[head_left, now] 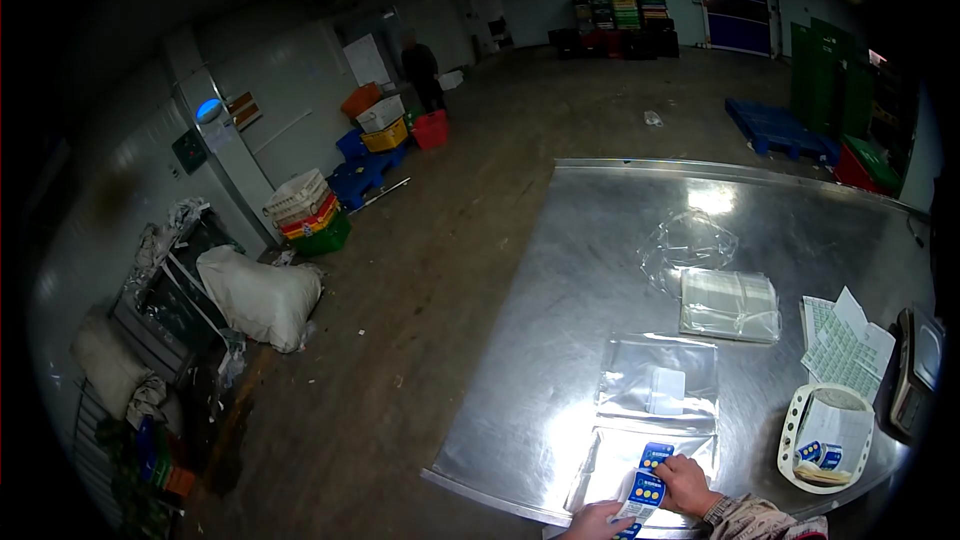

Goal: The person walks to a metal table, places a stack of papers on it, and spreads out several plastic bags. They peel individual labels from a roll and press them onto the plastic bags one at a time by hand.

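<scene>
A strip of blue and white labels (648,488) with small coloured dots stretches between my two hands near the front edge of the metal table. My right hand (690,486) is closed, its thumb and fingers gripping the strip's side. Lower down, my left hand (596,521) pinches the strip, partly cut off by the frame's bottom. Under and beyond the hands lie flat clear plastic bags (622,365); a small whitish rectangle (667,390) shows on the farther one. Past them rests a bundle of clear bags (728,304), with loose clear plastic (690,240) behind it.
A white basket (789,432) holding papers and blue labels stands at right, near green-white printed sheets (845,345) and a dark device (915,375). Beyond the metal table (520,340) are stacked crates (300,205), a blue pallet (775,128), a white sack (262,295) and a standing person (421,70).
</scene>
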`<state>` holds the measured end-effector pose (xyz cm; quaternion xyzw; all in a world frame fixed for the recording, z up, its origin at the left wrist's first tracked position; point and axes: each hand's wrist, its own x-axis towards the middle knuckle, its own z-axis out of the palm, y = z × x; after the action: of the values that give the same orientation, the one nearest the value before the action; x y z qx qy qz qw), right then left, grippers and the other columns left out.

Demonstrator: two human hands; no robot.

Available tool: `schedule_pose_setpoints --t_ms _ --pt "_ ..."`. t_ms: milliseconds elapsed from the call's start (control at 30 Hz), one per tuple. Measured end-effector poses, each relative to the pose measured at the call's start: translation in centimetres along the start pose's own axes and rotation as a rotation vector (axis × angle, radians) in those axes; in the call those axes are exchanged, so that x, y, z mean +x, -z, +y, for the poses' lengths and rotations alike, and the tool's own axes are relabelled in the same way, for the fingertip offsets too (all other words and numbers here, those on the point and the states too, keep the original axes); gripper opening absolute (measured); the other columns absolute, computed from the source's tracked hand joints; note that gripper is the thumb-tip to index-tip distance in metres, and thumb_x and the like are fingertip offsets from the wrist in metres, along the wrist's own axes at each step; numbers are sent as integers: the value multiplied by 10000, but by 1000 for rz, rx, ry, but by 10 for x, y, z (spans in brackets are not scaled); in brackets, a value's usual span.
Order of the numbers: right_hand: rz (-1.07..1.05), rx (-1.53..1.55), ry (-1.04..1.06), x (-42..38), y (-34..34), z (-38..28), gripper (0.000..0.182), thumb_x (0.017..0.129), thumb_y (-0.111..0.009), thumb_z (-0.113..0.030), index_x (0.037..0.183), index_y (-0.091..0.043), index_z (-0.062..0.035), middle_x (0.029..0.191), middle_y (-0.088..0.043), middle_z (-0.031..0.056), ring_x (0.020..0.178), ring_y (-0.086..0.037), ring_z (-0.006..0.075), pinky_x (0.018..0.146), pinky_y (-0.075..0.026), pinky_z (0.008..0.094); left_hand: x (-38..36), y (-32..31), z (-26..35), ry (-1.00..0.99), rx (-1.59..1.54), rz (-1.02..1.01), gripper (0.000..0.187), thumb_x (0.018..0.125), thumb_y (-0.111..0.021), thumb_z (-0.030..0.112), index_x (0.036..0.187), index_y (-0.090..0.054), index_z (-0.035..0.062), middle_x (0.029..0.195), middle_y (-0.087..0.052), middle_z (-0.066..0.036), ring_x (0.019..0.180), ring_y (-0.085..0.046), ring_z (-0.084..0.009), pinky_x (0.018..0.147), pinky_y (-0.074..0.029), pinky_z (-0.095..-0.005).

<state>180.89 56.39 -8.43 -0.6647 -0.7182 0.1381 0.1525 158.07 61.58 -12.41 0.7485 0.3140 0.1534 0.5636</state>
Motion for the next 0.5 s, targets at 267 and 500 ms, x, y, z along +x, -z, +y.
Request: schedule_pose_setpoints --t_ms 267,500 --pt "0 -13 2 -1 -4 2 432 653 -807 -342 944 -644 -68 845 -581 108 787 -571 290 668 -439 410 0 -2 -3 -37 -76 33 320 770 -793 251 994 -711 37 891 -701 -155 785 -685 -223 706 -546 -346" --pt "-2 -17 2 -2 -8 5 437 645 -809 -348 939 -645 -70 840 -578 106 782 -571 288 664 -437 411 -1 -2 -1 -2 -17 12 304 776 -784 249 984 -714 39 875 -702 -157 777 -688 -238 701 -547 -348"
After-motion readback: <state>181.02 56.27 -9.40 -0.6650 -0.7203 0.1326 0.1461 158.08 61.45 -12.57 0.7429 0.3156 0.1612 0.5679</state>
